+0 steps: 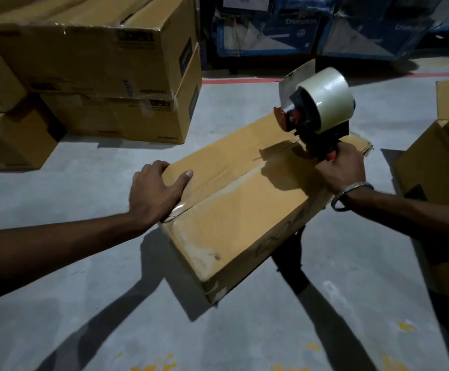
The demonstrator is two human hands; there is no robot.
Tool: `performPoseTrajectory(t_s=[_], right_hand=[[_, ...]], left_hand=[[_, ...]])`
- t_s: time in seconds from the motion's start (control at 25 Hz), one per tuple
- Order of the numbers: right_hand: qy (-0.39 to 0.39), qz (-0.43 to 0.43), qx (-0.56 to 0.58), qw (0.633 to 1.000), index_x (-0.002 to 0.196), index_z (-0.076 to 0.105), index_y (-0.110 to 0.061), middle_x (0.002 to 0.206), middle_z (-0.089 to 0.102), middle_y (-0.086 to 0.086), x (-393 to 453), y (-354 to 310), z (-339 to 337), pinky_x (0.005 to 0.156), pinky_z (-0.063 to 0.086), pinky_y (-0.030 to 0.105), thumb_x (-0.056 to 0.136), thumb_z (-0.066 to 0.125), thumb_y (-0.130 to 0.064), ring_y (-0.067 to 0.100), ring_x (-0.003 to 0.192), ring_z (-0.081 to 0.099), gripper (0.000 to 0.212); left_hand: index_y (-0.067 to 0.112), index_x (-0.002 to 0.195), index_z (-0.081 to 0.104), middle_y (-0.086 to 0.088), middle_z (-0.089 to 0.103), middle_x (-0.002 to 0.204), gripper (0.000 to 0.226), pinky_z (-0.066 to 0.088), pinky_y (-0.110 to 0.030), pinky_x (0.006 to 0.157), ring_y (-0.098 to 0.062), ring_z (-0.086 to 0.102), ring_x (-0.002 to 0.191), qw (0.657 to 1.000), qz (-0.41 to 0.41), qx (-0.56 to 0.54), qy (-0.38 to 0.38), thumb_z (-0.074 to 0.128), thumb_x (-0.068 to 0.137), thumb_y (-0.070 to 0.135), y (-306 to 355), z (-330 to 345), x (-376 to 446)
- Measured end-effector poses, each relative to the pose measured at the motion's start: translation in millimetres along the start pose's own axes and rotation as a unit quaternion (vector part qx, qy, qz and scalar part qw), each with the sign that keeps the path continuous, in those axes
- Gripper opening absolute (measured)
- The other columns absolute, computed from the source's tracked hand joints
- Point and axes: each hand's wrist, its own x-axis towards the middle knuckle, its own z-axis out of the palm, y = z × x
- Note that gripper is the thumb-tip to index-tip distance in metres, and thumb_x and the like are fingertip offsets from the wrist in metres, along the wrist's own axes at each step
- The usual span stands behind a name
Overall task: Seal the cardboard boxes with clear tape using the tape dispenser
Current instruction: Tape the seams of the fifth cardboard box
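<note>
A long brown cardboard box (234, 210) lies on the grey floor in front of me, its flaps closed along a centre seam. My left hand (156, 188) grips the box's near left corner, thumb on top and fingers curled over the edge. My right hand (342, 167) grips the handle of a black and red tape dispenser (311, 113). The dispenser carries a roll of clear tape (327, 97) and is raised above the far end of the seam. A short strip of clear tape shows at the seam's near end beside my left hand.
Stacked brown cartons (111, 76) stand to the far left. Another brown box (442, 167) sits at the right edge. Blue printed cartons (271, 28) line the back behind a red floor line (244, 79). Open concrete floor lies in front of the box.
</note>
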Motion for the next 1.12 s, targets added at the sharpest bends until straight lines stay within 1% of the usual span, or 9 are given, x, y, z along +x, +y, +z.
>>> performPoseTrajectory(t_s=[0.16,0.24,0.32,0.4,0.48,0.56,0.72,0.88,1.12], right_hand=[[0.042,0.039,-0.014,0.998,0.093,0.066,-0.005,0.081,0.063,0.016,26.4,14.6,-7.4,0.068,0.04,0.036,0.086,0.07,-0.02,0.038,0.08,0.061,0.017],[0.055,0.055,-0.005,0.997,0.098,0.069,-0.005,0.083,0.066,0.014,18.9,14.6,-9.4,0.069,0.043,0.036,0.085,0.072,-0.022,0.037,0.08,0.061,0.021],[0.012,0.029,0.04,0.999,0.099,0.071,-0.007,0.082,0.07,0.01,8.3,6.8,-11.8,0.067,0.054,0.039,0.084,0.074,-0.028,0.033,0.077,0.068,0.026],[-0.085,0.0,0.126,0.988,0.103,0.073,-0.013,0.08,0.074,0.008,-6.3,-17.2,-18.5,0.06,0.062,0.046,0.089,0.075,-0.032,0.029,0.067,0.073,0.024],[-0.214,0.006,0.214,0.953,0.102,0.074,-0.013,0.072,0.073,0.011,-23.5,-45.4,-24.6,0.052,0.057,0.043,0.095,0.072,-0.034,0.027,0.053,0.067,0.023],[-0.323,0.018,0.274,0.906,0.097,0.073,-0.008,0.065,0.066,0.013,-40.5,-68.5,-28.4,0.049,0.045,0.036,0.094,0.072,-0.036,0.025,0.045,0.056,0.029],[-0.39,-0.003,0.3,0.871,0.097,0.072,0.001,0.058,0.059,0.013,-52.4,-76.7,-28.0,0.046,0.041,0.027,0.09,0.072,-0.032,0.022,0.038,0.049,0.034],[-0.39,-0.017,0.294,0.872,0.087,0.078,-0.015,0.055,0.058,0.013,-55.1,-70.7,-32.2,0.044,0.044,0.027,0.085,0.073,-0.032,0.02,0.037,0.048,0.018],[-0.388,-0.029,0.269,0.881,0.083,0.08,-0.032,0.056,0.058,0.014,-56.7,-66.9,-32.7,0.044,0.046,0.028,0.086,0.073,-0.03,0.023,0.04,0.049,0.008]], left_hand=[[0.019,0.14,0.054,-0.009,0.06,0.132,0.077,0.046,-0.056,0.105,-0.034,0.055,0.124,0.993,0.051,0.051,-0.089,0.044,0.092,0.079,34.9,20.8,-0.3],[0.021,0.148,0.047,-0.008,0.056,0.141,0.067,0.031,-0.061,0.116,-0.034,0.051,0.132,0.984,0.131,0.111,-0.045,0.047,0.098,0.067,47.7,22.7,0.0],[0.023,0.147,0.05,-0.003,0.06,0.137,0.056,0.036,-0.053,0.114,-0.027,0.055,0.128,0.967,0.248,0.054,-0.024,0.052,0.101,0.055,60.5,14.5,-1.7],[0.023,0.141,0.057,0.001,0.065,0.129,0.041,0.052,-0.04,0.099,-0.016,0.064,0.115,0.95,0.271,-0.104,-0.114,0.056,0.106,0.043,75.4,9.9,-3.1],[0.016,0.136,0.059,-0.011,0.068,0.128,0.032,0.058,-0.035,0.084,-0.016,0.072,0.098,0.901,0.126,-0.315,-0.271,0.052,0.11,0.032,97.8,5.1,-6.5],[0.007,0.133,0.061,-0.027,0.069,0.127,0.041,0.058,-0.039,0.075,-0.027,0.073,0.091,0.792,-0.084,-0.479,-0.369,0.043,0.112,0.037,115.5,-2.4,-8.8],[0.001,0.123,0.064,-0.025,0.074,0.109,0.05,0.059,-0.037,0.07,-0.034,0.073,0.076,0.643,-0.224,-0.618,-0.392,0.036,0.103,0.038,126.1,-17.9,-4.9],[-0.004,0.115,0.06,-0.025,0.073,0.091,0.048,0.06,-0.029,0.058,-0.029,0.069,0.062,0.643,-0.27,-0.623,-0.355,0.039,0.096,0.035,118.1,-25.5,5.5],[-0.001,0.088,0.073,-0.016,0.073,0.081,0.027,0.059,-0.025,0.08,-0.018,0.072,0.072,0.671,-0.27,-0.535,-0.436,0.049,0.097,0.007,107.0,-27.2,4.5]])
